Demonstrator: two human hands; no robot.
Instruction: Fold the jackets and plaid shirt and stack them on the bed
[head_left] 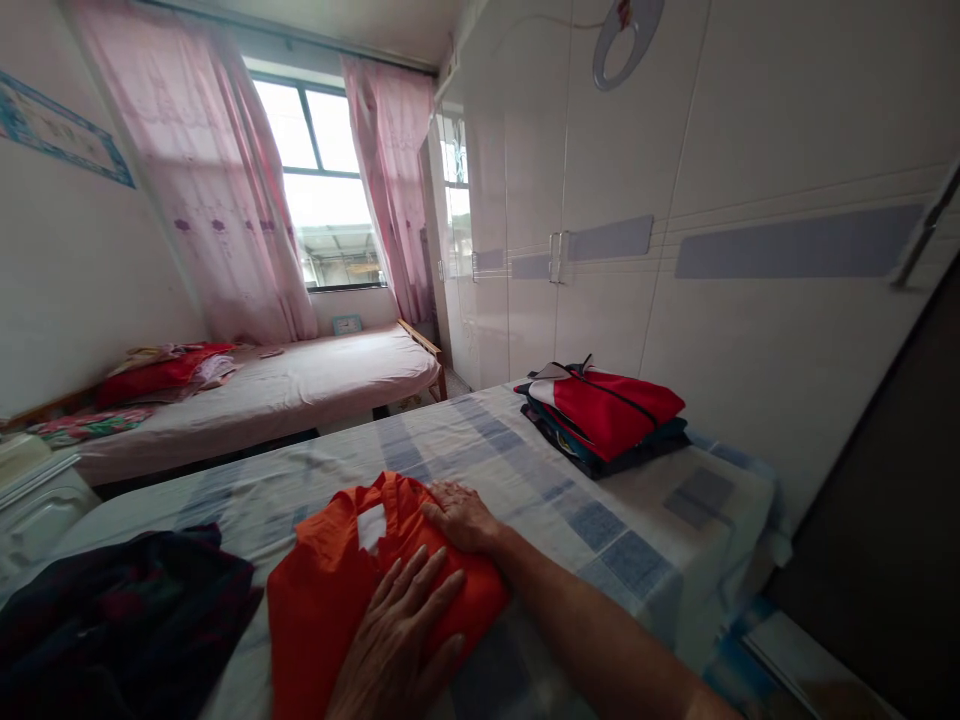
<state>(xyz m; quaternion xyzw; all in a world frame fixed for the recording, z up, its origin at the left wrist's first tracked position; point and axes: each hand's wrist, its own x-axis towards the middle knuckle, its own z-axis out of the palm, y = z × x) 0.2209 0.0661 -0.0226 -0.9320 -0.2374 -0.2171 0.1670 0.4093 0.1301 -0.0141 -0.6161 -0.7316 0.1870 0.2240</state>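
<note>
A bright orange shirt (pixel 315 600) with a collar and a white patch near the neck lies on the checked bed sheet in front of me. My left hand (pixel 405 625) rests on the shirt's front, its fingers spread. Farther up, my right hand (pixel 461 515) lies over the shirt's right shoulder edge, palm down with fingers stretched out. Neither hand grips the cloth. To the left is a crumpled dark garment (pixel 120 620) with faint red and green patterning.
A folded stack of clothes (pixel 615 410), red on top, sits at the bed's far right. White wardrobe doors (pixel 600 320) rise behind it. A second bed (pixel 315 375) with bedding stands by the pink-curtained window. The checked sheet (pixel 450 445) covers the near bed.
</note>
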